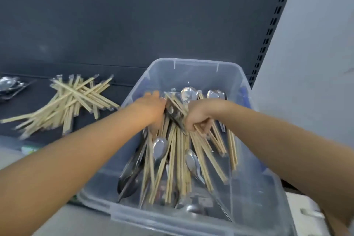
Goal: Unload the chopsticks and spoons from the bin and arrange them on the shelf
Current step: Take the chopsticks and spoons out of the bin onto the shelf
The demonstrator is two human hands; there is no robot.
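Observation:
A clear plastic bin (193,65) stands in the middle, holding several wooden chopsticks (172,159) and steel spoons (160,146) in a loose heap. My right hand (199,116) is inside the bin, fingers curled round a bundle of chopsticks. My left hand (151,107) reaches into the bin's left side and touches the heap; its fingers are mostly hidden behind the hand. On the dark shelf (28,105) to the left lies a pile of chopsticks (74,101), and wrapped spoons (9,86) lie at the far left.
A dark back panel (134,15) rises behind the shelf, with a slotted upright (268,30) at its right edge. A pale wall (316,63) stands to the right. A white object (306,214) sits at the lower right beside the bin.

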